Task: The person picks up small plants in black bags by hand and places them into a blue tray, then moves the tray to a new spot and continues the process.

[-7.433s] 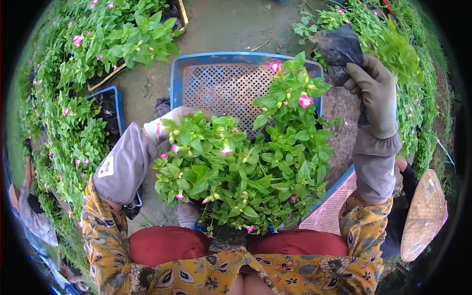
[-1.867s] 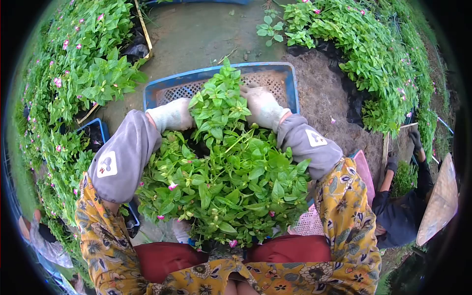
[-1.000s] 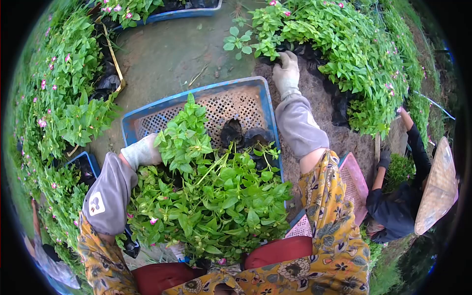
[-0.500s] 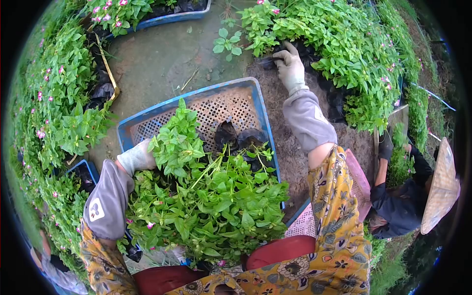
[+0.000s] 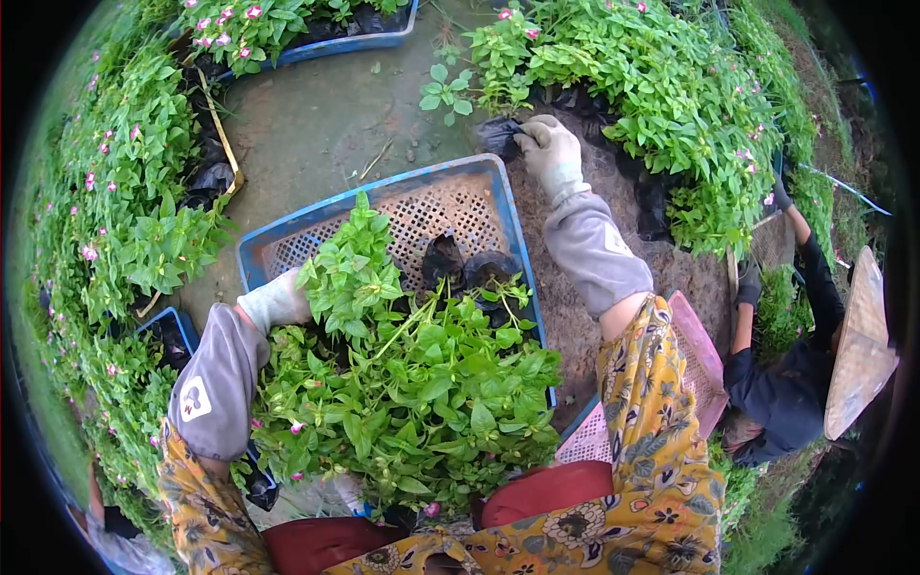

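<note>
Head view: my right hand (image 5: 550,151), gloved, reaches out past the far right corner of the blue crate (image 5: 508,206) and is closed on a black bag (image 5: 499,136) at the edge of the plant bed (image 5: 671,86), fingers curled around the bag's rim. That bag sits on bare soil (image 5: 575,297), just beside the crate's corner and touching the green row behind it. My left hand (image 5: 276,300), also gloved, is at the crate's near left side, pressed against a leafy seedling (image 5: 353,273); leaves hide the fingers, so I cannot tell whether they are closed or apart. Seedlings (image 5: 422,393) fill the near half of the crate, and 2 dark bags (image 5: 467,266) stand at the open mesh beyond them. On the right, another person (image 5: 795,383) in dark sleeves crouches beside a woven hat (image 5: 858,355). A pink crate (image 5: 695,364) lies near my right elbow.
</note>
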